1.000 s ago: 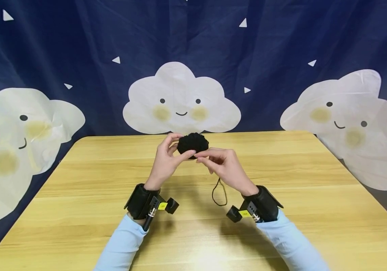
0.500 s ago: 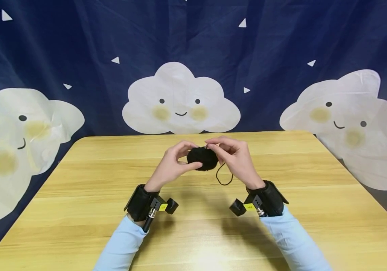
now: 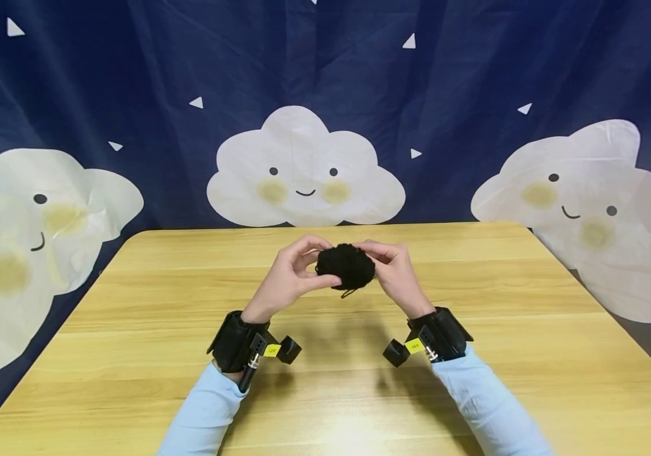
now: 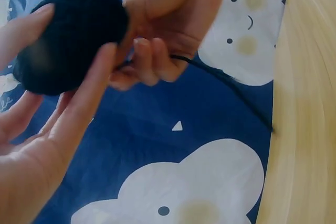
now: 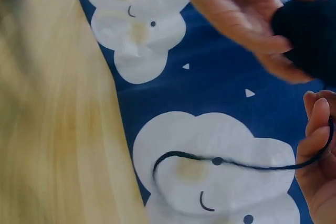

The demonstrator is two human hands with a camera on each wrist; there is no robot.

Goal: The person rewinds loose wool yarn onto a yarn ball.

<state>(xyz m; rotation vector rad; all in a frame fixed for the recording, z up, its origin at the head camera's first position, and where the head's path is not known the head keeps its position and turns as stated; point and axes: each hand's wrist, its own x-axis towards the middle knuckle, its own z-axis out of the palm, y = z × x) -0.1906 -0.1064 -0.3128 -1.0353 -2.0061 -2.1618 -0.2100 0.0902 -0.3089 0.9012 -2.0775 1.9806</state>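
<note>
A ball of black yarn (image 3: 346,267) is held up over the table. My left hand (image 3: 287,273) grips it from the left, thumb on the near face and fingers round the far side. My right hand (image 3: 398,275) is at the ball's right side, its fingertips partly hidden behind it. In the left wrist view a loose yarn strand (image 4: 226,80) passes through the curled fingers of my right hand (image 4: 163,51) and trails away. The right wrist view shows the yarn ball (image 5: 310,38) at the edge and the strand (image 5: 252,167) hanging in a curve.
Beneath both hands lies a light wooden table (image 3: 160,354). Behind it hangs a dark blue curtain (image 3: 445,76) printed with white smiling clouds (image 3: 305,149) and small triangles. Each wrist wears a black band (image 3: 239,342) with a small camera.
The yarn ball and my left hand have shifted right and slightly nearer. My right hand went from the ball's near side, over its top, to its right side. The hanging loop now shows below the ball.
</note>
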